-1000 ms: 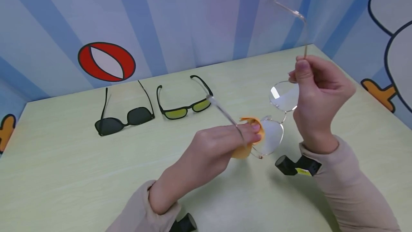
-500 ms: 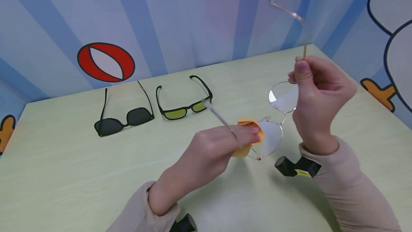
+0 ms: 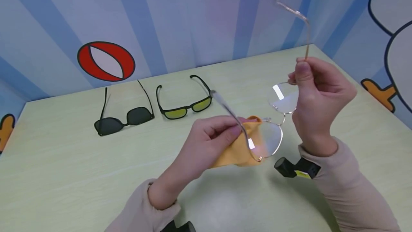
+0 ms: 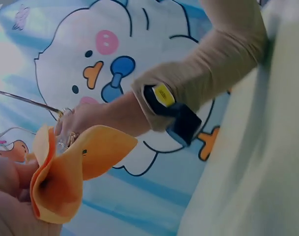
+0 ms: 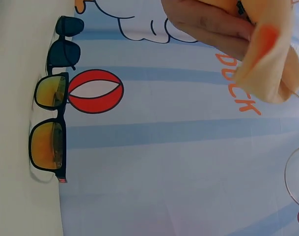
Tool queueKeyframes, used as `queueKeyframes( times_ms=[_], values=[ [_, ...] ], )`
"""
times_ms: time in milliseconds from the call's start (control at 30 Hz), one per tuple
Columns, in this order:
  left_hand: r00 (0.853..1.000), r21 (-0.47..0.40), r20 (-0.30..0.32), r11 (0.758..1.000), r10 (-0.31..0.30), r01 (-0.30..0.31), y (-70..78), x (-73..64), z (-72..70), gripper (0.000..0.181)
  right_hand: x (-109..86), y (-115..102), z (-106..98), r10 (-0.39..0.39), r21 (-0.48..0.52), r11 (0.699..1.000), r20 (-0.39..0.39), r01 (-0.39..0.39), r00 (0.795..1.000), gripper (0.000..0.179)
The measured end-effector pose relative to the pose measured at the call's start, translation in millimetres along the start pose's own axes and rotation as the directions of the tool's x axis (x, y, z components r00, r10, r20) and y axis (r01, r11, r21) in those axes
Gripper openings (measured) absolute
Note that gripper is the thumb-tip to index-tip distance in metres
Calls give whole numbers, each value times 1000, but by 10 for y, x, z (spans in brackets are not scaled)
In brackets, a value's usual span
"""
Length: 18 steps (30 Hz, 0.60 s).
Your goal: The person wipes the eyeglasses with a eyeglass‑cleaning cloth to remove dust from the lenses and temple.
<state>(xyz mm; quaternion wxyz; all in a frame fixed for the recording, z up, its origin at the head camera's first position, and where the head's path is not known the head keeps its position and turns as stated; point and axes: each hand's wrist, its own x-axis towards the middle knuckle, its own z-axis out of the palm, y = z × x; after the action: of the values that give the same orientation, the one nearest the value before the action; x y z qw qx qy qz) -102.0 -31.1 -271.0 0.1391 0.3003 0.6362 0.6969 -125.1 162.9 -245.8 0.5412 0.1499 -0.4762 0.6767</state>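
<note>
Right now your right hand (image 3: 323, 99) has the wire-framed glasses (image 3: 284, 119) pinched by one temple (image 3: 307, 40), up off the counter (image 3: 80, 178). Your left hand (image 3: 206, 140) is gripping the orange cloth (image 3: 236, 152) behind the nearer lens (image 3: 271, 135); can't tell how hard it presses. Hands are apart, fwiw.

My worry: with only that skinny arm held, too much push could twist the hinge or pop the frame loose. The other temple (image 3: 229, 109) crosses in front of your cloth, so a careless swipe might snag and bend it.
</note>
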Motion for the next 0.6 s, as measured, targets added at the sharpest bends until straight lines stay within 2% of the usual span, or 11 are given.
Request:
queueKeyframes(
  times_ms=[33, 67, 133, 267, 367, 467, 533, 600],
  values=[
    [997, -87, -22, 993, -79, 76, 6, 5, -1, 21, 9, 1, -3, -10, -6, 1000, -3, 10, 1000, 11],
    [990, -169, -29, 977, -140, 134, 12, 11, -2, 24, 18, 3, -6, -18, -11, 1000, -6, 18, 1000, 11],
    [974, -299, -25, 931, -225, 207, 15, 23, -10, 28, 36, 9, -12, -36, -27, 999, -14, 35, 999, 10],
    [950, -474, 16, 835, -311, 281, 16, 37, -16, 29, 48, 23, -13, -68, -44, 997, -21, 67, 997, 10],
    [934, -540, 63, 776, -350, 327, 11, 44, -9, 31, 16, 35, 12, -77, -41, 996, -22, 76, 997, 7],
    [911, -559, 101, 734, -400, 384, -2, 52, -2, 35, -39, 46, 40, -87, -45, 995, -4, 87, 996, 5],
    [894, -554, 108, 720, -435, 417, -9, 59, 2, 36, -74, 50, 51, -102, -58, 993, 18, 103, 995, 3],
    [887, -542, 96, 723, -452, 428, -22, 66, 7, 36, -110, 53, 55, -116, -80, 990, 50, 120, 992, 1]
  ],
)
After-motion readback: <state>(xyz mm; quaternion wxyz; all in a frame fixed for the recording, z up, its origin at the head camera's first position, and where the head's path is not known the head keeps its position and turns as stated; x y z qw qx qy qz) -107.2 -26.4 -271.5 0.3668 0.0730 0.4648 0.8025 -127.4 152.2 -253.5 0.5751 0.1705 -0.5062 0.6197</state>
